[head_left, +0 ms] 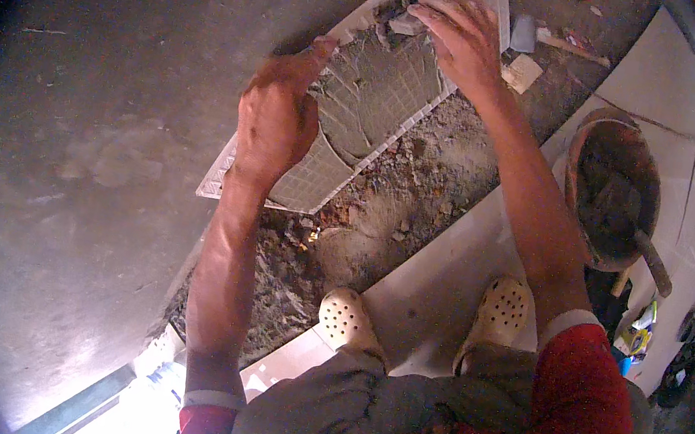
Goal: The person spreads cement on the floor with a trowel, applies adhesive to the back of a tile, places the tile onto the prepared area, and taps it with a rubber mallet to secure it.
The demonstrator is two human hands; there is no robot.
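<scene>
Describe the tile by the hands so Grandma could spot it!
Start with the strip of bare dirt beside the pale floor. Along its upper side in the picture is a long, angular tile, the left hand at its edge, the right hand over its far end. Unlike the smooth floor, it shows a grid pattern, partly smeared with grey paste.

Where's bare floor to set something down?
Pale floor looks bare between the left clog and right clog, and at top right beyond the thin rod. Crowded: packets and dark footwear below the bucket; rubble along the tile; hammer-like tool by its upper right end.
</scene>
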